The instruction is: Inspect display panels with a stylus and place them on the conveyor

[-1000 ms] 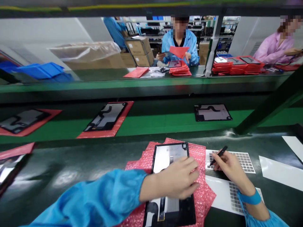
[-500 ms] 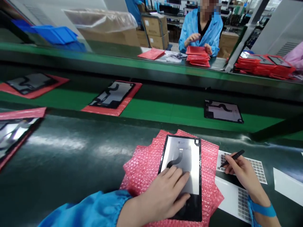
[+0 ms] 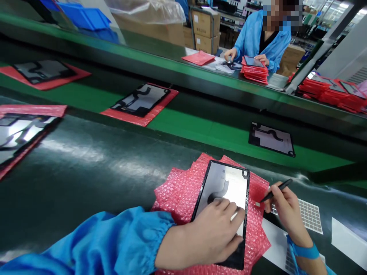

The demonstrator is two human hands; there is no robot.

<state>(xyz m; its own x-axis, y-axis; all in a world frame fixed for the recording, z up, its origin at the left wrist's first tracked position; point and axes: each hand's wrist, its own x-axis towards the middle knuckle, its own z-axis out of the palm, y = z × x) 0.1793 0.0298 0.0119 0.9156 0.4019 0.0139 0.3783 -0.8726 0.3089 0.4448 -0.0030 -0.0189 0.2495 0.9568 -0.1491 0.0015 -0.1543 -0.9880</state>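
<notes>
My left hand [image 3: 212,233] lies on the back of a tablet screen panel [image 3: 233,179], its fingers spread over the silver sheet and partly hiding a dark flex cable. Under the panel is a fanned pile of pink bubble-wrap bags [image 3: 177,191]. My right hand [image 3: 285,208] is closed around black tweezers [image 3: 276,190], just right of the panel. A small pale sticker [image 3: 257,204] shows at their tip, above the bubble wrap. Beneath and beside that hand lies a white sheet of small square stickers [image 3: 310,215], partly covered by the fingers.
More screen panels, [image 3: 272,139] among them, lie on the green conveyor belt [image 3: 195,124] beyond the bench. Another panel [image 3: 23,131] sits on a pink bag at left. White sheets [image 3: 348,238] lie at right. Across the belt, a person in blue [image 3: 249,36] handles stacked red bags [image 3: 254,72].
My right hand has lifted the tweezers from the sticker sheet and moved left towards the panel, a small sticker at the tip. My left hand stays on the panel. The view has tilted.
</notes>
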